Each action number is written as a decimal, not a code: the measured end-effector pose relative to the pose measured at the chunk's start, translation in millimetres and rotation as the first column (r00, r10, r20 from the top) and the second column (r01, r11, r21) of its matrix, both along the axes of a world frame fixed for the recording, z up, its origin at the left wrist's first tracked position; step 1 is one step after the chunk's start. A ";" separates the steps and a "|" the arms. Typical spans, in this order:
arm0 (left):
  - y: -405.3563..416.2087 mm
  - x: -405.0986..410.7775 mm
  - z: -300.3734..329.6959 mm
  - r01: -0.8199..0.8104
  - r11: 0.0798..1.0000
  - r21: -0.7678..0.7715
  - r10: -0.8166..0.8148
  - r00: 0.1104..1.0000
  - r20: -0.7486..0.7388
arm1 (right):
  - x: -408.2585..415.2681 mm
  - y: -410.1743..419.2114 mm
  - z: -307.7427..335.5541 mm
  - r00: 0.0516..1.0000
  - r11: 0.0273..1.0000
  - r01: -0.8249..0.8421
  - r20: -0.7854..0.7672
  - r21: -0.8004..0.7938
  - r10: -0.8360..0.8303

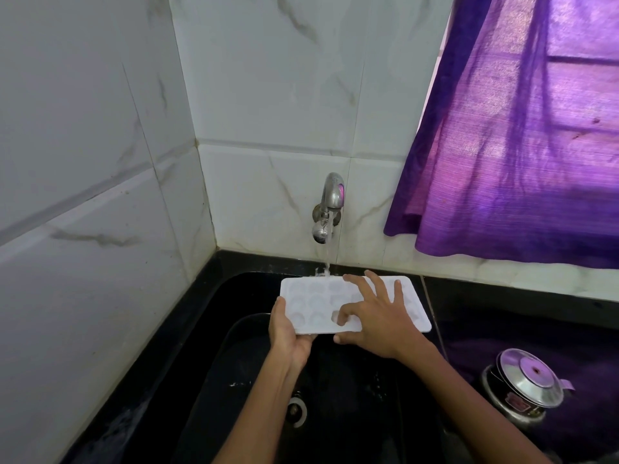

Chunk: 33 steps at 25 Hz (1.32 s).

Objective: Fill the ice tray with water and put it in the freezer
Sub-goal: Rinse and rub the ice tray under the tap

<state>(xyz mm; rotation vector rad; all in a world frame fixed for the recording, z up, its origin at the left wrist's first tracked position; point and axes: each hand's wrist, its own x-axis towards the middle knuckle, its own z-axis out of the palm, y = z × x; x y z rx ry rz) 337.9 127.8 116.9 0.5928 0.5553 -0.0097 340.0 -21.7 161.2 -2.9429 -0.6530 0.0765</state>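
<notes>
Our left hand (pixel 287 333) grips the near left corner of the white ice tray (pixel 308 304), thumb curled over its edge, holding it above the black sink (pixel 207 346). Water from the steel tap (pixel 330 204) strikes the tray's far edge. Our right hand (pixel 378 321) rests on top, fingers spread, one fingertip dipping into a cell. A steel pot (pixel 524 385) stands on the counter at right.

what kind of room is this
Most likely a home kitchen, at the sink corner. A wall tap runs water into a black sink set in a dark counter, a steel pot with a lid sits beside it, and the walls are tiled.
</notes>
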 end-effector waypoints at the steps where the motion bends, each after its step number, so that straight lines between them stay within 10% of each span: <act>1: -2.0 -2.7 -1.1 0.005 1.000 -0.013 -0.005 1.000 -0.007 | 0.1 -3.6 -0.1 0.999 0.999 0.009 -0.037 0.035 -0.007; 14: 6.4 -20.7 -28.7 -0.050 0.998 0.035 0.057 0.967 -0.248 | -13.8 1.7 -30.3 0.968 0.994 -0.026 -0.244 0.103 0.051; 21: 7.7 -21.9 -20.7 -0.027 0.999 0.037 0.033 0.984 -0.174 | 2.3 9.5 -16.1 0.978 0.967 0.077 -0.207 0.245 -0.025; 33: 0.6 -27.8 -22.1 0.041 0.999 0.020 -0.041 0.999 -0.010 | 20.9 29.2 -10.2 0.970 1.000 0.014 -0.241 -0.016 -0.017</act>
